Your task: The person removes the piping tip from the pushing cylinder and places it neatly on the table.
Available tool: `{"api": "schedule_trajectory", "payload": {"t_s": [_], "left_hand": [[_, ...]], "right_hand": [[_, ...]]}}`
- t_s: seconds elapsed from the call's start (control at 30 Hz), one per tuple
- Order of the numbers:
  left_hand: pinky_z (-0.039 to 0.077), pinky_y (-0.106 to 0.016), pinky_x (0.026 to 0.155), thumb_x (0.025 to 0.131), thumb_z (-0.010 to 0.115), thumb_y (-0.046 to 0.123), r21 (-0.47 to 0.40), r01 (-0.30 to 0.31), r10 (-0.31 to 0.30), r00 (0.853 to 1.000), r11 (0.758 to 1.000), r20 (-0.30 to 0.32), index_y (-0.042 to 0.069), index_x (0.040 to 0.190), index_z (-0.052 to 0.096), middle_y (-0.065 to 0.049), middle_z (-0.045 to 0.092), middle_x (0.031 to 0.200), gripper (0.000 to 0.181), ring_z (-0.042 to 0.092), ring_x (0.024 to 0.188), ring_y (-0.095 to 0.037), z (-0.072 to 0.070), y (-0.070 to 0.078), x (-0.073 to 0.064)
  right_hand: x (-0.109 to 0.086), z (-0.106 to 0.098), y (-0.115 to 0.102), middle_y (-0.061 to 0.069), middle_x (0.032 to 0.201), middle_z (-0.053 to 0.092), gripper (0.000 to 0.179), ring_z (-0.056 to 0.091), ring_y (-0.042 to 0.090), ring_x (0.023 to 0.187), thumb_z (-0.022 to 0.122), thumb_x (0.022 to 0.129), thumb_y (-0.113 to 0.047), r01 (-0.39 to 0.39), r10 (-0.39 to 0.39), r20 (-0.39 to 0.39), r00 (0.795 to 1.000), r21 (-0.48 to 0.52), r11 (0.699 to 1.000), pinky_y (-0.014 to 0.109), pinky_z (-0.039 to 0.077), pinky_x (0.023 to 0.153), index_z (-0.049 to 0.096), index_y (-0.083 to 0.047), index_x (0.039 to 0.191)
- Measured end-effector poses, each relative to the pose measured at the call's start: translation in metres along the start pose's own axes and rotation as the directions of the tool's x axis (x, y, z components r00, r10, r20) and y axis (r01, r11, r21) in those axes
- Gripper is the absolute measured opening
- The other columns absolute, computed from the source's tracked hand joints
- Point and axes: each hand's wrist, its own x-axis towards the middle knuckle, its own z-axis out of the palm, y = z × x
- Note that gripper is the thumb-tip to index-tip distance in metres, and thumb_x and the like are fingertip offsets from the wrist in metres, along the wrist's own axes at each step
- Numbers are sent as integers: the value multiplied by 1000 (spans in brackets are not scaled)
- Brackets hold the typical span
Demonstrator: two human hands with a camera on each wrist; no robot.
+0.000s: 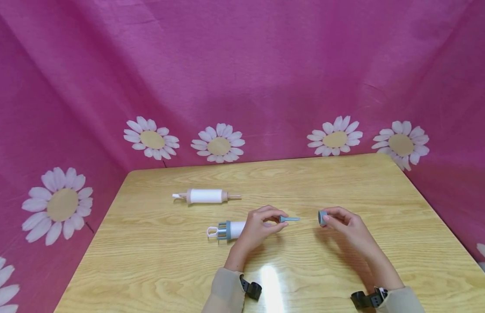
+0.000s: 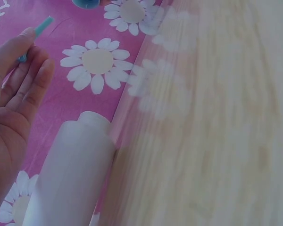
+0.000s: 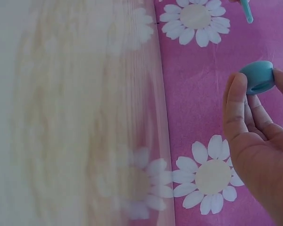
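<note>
My left hand pinches a slim teal nozzle between thumb and fingers, its narrow end pointing right. Facing it, a short teal ring cap is pinched by my right hand. A small gap separates nozzle and cap, both held above the table. Behind my left hand lies a syringe-like press with a white barrel, teal fittings and a looped handle; the hand hides its right end. In the left wrist view that white barrel shows a narrower neck. The right wrist view shows the cap tilted at the fingertips.
A second press, with a white barrel and beige-pink fittings, lies farther back on the wooden table. A pink curtain with white daisies surrounds the table at the back and sides.
</note>
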Motion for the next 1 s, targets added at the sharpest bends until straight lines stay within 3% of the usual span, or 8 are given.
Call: {"api": "schedule_trajectory", "payload": {"t_s": [0.23,0.43,0.67,0.83,1.0], "left_hand": [[61,-27,78,87,74,16,-1,5,-5,1000,1000,2,8,102,74,-9,71,97,17,67,85,-9,1,-1,0],[61,-27,78,87,74,17,5,3,-3,1000,1000,2,9,103,74,-8,71,98,18,68,86,-10,1,-1,0],[59,-20,80,88,73,18,11,12,-12,1000,1000,8,9,104,74,-7,71,99,18,68,86,-10,1,0,1],[59,-20,81,88,73,17,20,21,-21,1000,1000,13,9,104,74,-8,71,100,18,68,86,-10,2,-1,1],[60,-23,81,88,73,16,17,28,-29,999,999,16,8,104,73,-7,71,100,18,68,86,-10,3,-2,1]], "right_hand": [[2,0,-3,-12,95,67,40,66,2,89,56,100,-31,-42,40,-26,999,-79,996,23,57,82,57,1,124],[7,0,-5,7,107,67,38,61,1,86,59,98,-33,-45,34,-52,998,-224,974,21,55,77,60,-4,122],[16,2,1,11,102,69,35,60,4,84,63,96,-30,17,-40,-50,998,-401,916,17,52,72,63,-3,117],[22,4,5,9,93,70,27,64,8,80,69,92,-20,86,-103,-9,995,-486,870,19,54,67,64,-1,110],[26,7,6,5,87,67,21,59,8,75,71,89,-15,122,-117,45,992,-559,820,19,50,62,64,0,103]]}}
